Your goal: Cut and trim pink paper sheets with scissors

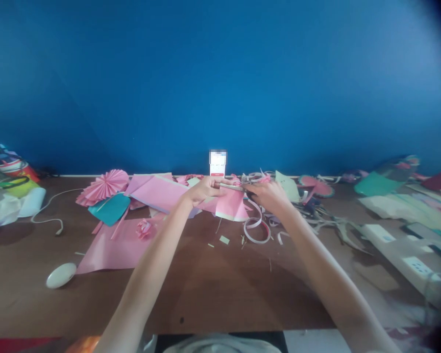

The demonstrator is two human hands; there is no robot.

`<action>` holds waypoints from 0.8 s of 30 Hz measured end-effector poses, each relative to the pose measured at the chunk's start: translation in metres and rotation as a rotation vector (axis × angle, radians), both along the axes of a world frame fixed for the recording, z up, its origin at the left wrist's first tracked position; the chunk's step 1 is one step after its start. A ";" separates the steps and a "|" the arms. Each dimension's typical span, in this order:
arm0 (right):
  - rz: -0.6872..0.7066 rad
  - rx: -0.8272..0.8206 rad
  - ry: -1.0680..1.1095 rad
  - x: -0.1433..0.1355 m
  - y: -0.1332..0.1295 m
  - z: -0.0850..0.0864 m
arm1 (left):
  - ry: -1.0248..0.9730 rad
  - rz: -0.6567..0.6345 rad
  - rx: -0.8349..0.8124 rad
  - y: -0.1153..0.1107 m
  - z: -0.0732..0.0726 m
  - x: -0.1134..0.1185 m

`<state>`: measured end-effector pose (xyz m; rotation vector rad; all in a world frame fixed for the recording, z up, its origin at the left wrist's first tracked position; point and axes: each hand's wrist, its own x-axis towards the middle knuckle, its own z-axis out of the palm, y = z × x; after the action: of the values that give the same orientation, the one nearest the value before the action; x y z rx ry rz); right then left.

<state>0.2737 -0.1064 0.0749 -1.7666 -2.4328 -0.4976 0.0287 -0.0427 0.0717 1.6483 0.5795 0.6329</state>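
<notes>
My left hand (205, 190) is closed on the left side of a piece of pink paper (231, 206), which hangs above the table with a pale lower edge. Along the top of this paper runs a narrow greyish strip (231, 187), between the two hands. At the strip's right end my right hand (267, 192) has its fingers drawn together. A dark patch shows by those fingertips; what they grip is too blurred to name. Just below and to the right lies a curled white and pink paper strip (257, 239). Small pale paper scraps (224, 239) lie on the table below the hands.
A phone (217, 164) stands upright against the blue wall. Leftward are a pink paper fan (106, 185), a teal paper piece (110, 208), pink sheets (112, 250) and a white oval object (61, 275). To the right lie tangled strips and a white power strip (400, 252).
</notes>
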 end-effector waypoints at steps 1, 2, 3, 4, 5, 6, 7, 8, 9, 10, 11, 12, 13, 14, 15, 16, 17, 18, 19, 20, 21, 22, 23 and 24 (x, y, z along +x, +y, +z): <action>0.002 0.022 0.020 0.001 0.000 -0.001 | -0.002 0.015 -0.001 0.001 -0.001 0.000; -0.002 0.042 0.052 0.002 0.000 -0.001 | -0.008 0.031 -0.005 0.001 -0.001 0.000; -0.012 0.059 0.098 0.002 0.000 -0.001 | -0.014 0.049 -0.012 0.002 -0.002 0.000; -0.030 0.077 0.158 0.003 0.000 -0.001 | -0.022 0.073 -0.022 0.003 -0.003 0.000; -0.048 0.093 0.232 0.004 0.001 0.000 | -0.030 0.101 -0.033 0.005 -0.004 -0.001; -0.060 0.104 0.319 0.005 0.002 0.000 | -0.036 0.129 -0.048 0.006 -0.005 -0.001; -0.061 0.106 0.419 0.006 0.003 0.000 | -0.037 0.153 -0.062 0.006 -0.005 -0.002; -0.041 0.089 0.533 0.006 0.005 0.000 | -0.035 0.168 -0.070 0.007 -0.005 -0.002; 0.001 0.047 0.657 0.007 0.008 -0.001 | -0.028 0.169 -0.066 0.007 -0.005 -0.003; 0.057 -0.021 0.787 0.008 0.010 -0.003 | -0.018 0.158 -0.051 0.007 -0.004 -0.004; 0.125 -0.119 0.917 0.009 0.013 -0.005 | -0.008 0.139 -0.025 0.006 -0.003 -0.005; 0.183 -0.229 1.033 0.010 0.015 -0.008 | 0.002 0.119 0.003 0.005 -0.002 -0.006; 0.217 -0.335 1.127 0.011 0.018 -0.011 | 0.010 0.106 0.028 0.004 0.000 -0.007; 0.226 -0.423 1.196 0.012 0.019 -0.013 | 0.017 0.100 0.045 0.003 0.002 -0.008; 0.223 -0.481 1.242 0.013 0.021 -0.016 | 0.023 0.100 0.053 0.002 0.004 -0.009; 0.214 -0.513 1.268 0.015 0.021 -0.018 | 0.027 0.103 0.055 0.001 0.005 -0.010; 0.210 -0.523 1.277 0.016 0.022 -0.019 | 0.030 0.110 0.055 0.000 0.006 -0.011; 0.212 -0.519 1.276 0.017 0.022 -0.020 | 0.031 0.120 0.055 0.000 0.007 -0.012; 0.218 -0.515 1.270 0.018 0.022 -0.020 | 0.029 0.132 0.059 0.000 0.008 -0.012; 0.225 -0.516 1.258 0.020 0.022 -0.020 | 0.024 0.147 0.065 0.000 0.008 -0.013; 0.230 -0.521 1.242 0.021 0.022 -0.020 | 0.014 0.166 0.075 0.001 0.008 -0.013; 0.234 -0.526 1.225 0.022 0.022 -0.020 | 0.001 0.187 0.087 0.002 0.008 -0.014; 0.232 -0.526 1.208 0.022 0.022 -0.020 | -0.012 0.208 0.100 0.003 0.009 -0.016; 0.224 -0.515 1.194 0.023 0.022 -0.019 | -0.025 0.234 0.115 0.005 0.009 -0.018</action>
<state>0.2971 -0.0840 0.0555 -1.2288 -1.8144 1.0010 0.0112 -0.0381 0.0806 1.6911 0.7359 0.8697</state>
